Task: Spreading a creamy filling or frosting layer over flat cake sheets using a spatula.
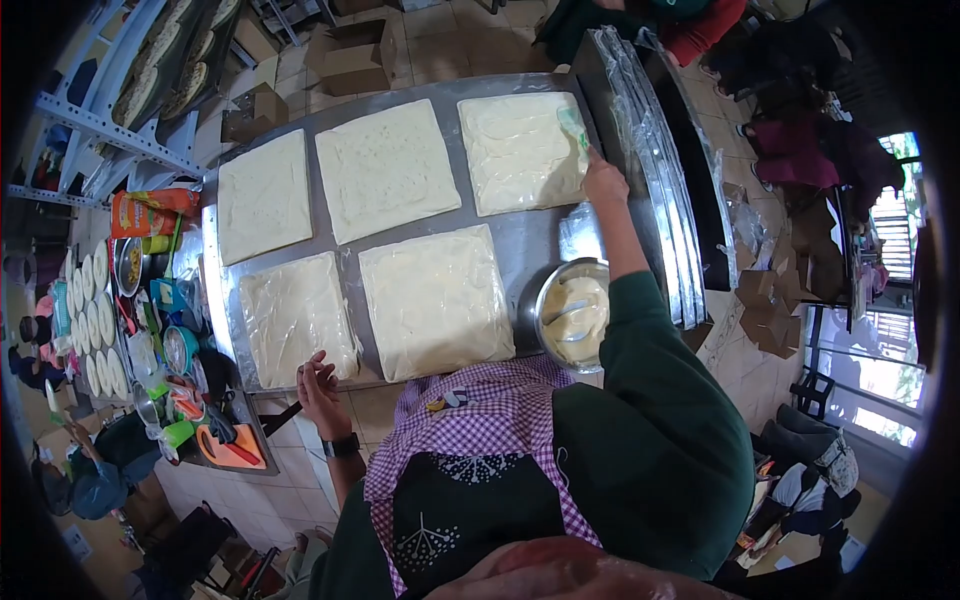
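Observation:
My right hand [606, 181] grips a spatula with a pale green blade [571, 124], which lies on the right edge of a cream-coated dough sheet [517, 154] at the table's far right. My left hand [319, 386] holds nothing, its fingers loosely bent at the near edge of a coated sheet [296, 315]. Between my arms is another coated sheet [427, 300]. Two sheets, one in the far middle [386, 169] and one at far left [264, 196], look drier on top. A steel bowl [541, 330] of pale yellow cream with a utensil in it stands beside my right forearm.
Stacked trays with plastic wrap [645, 172] border the metal table [529, 259] at right. At left, a side table carries bowls, tools and an orange cutting board [217, 448]. A metal rack [124, 135] holds filled trays. Cardboard boxes [351, 64] lie beyond; other people are around the room.

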The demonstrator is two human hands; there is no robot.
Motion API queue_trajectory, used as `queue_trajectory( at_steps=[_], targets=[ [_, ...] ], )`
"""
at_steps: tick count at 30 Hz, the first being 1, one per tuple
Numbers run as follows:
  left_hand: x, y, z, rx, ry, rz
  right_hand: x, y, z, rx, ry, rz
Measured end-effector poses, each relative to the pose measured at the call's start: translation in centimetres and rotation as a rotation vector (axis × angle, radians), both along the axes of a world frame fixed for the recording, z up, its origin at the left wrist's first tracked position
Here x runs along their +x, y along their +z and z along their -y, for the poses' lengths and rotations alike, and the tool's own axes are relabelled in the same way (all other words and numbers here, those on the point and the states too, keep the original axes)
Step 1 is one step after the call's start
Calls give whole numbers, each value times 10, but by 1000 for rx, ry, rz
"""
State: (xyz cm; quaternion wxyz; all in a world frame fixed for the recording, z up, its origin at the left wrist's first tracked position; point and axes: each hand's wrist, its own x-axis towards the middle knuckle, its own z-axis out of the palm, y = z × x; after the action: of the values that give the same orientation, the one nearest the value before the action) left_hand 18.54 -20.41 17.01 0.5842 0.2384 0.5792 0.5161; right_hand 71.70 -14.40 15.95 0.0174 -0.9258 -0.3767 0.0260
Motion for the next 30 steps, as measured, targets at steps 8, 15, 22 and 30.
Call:
queue_trajectory(
  at_steps=[8, 15, 22, 30],
  targets=[
    [6, -2, 1, -10, 14, 24, -44, 51, 106, -126, 87, -98],
    [15, 3, 3, -5, -27, 3, 13, 36, 16, 151, 151, -109],
    [19, 0, 13, -21, -39, 3, 24, 13, 7, -106, 140, -143],
    [19, -10, 11, -15, -45, 44, -38, 104, 114, -295, 206, -133]
  ],
)
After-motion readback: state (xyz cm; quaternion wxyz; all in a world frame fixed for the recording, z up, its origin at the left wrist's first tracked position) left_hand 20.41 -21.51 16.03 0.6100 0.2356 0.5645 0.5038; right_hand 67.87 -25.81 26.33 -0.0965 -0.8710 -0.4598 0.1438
